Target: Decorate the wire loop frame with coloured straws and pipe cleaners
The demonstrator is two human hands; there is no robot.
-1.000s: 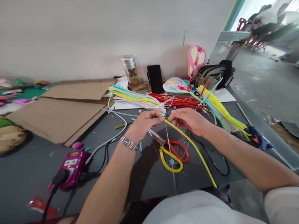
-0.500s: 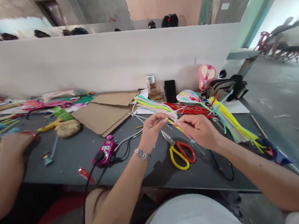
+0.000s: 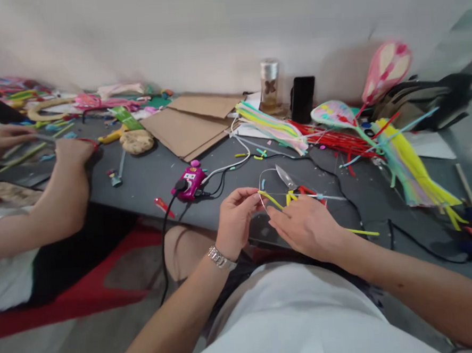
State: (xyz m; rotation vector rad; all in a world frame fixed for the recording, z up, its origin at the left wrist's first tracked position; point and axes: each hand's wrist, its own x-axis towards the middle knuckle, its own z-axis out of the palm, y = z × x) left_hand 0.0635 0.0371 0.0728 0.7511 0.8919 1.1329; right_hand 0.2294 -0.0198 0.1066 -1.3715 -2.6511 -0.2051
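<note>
A yellow pipe cleaner runs between my two hands, and its far end shows past my right wrist. My left hand, with a metal-band watch at the wrist, pinches the near tip between thumb and fingertips. My right hand is closed on the same pipe cleaner a little to the right; its fingertips are partly hidden. A thin pale wire curves up by the left fingertips. Behind my right hand lie scissors, blades pointing away, their red and yellow handles partly covered.
A purple power socket with cords sits left of my hands. Cardboard sheets, pipe-cleaner bundles, a jar and a phone stand farther back. At left, another person's hands work at the table.
The view has tilted down and turned left. Both hands are now nearer the table's front edge, with the right hand lower and over the scissor handles. The pipe cleaner stays between them.
</note>
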